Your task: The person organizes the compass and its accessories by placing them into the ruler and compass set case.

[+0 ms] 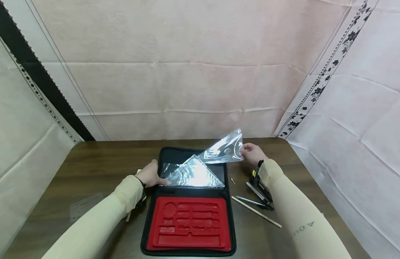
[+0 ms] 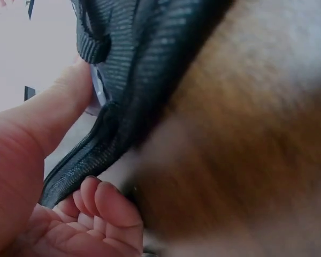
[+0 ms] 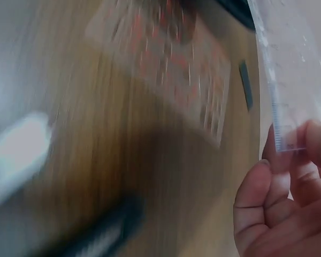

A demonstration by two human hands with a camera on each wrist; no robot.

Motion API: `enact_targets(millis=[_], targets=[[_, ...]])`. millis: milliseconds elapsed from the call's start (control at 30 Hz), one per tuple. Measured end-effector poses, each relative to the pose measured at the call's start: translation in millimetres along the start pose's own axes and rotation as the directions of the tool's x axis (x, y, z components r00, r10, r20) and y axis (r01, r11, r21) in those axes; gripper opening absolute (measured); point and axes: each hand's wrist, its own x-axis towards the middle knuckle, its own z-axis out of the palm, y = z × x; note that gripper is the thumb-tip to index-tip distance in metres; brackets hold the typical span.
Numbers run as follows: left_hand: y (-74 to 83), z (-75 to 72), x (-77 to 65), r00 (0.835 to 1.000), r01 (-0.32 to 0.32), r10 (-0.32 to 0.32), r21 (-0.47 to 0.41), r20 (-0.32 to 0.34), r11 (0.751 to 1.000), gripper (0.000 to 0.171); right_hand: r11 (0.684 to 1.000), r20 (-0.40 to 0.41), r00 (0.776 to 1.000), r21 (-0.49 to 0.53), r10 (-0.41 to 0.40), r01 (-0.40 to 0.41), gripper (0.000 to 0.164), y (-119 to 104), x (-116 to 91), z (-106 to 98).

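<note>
A black zip case (image 1: 189, 192) lies unfolded on the table, with a red moulded tray (image 1: 191, 233) in its near half. My left hand (image 1: 150, 175) grips the left edge of the far half, thumb over the inner side; in the left wrist view the thumb (image 2: 61, 104) presses by the zip (image 2: 75, 155). A clear set square (image 1: 194, 174) lies over that half. With thumb and fingers my right hand (image 1: 252, 154) pinches the corner of a second clear set square (image 1: 224, 148), raised to the right of the case. Its printed scale (image 3: 277, 120) shows in the right wrist view.
Right of the case lie a silver compass (image 1: 256, 191), another slim metal tool (image 1: 250, 200), a pale wooden stick (image 1: 256, 212) and a small brass-coloured piece (image 1: 232, 180). A clear template sheet (image 1: 84, 207) lies at the left. Cloth (image 1: 187, 90) hangs behind the table.
</note>
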Motion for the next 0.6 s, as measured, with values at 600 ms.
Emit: enact_targets(millis=[600], targets=[[-3.1,0.3,-9.9,1.0,0.023,-0.023,-0.162,0.003,0.987,0.101,0.995,-0.002,0.998,0.082,0.059,-0.058,0.015,-63,0,72]])
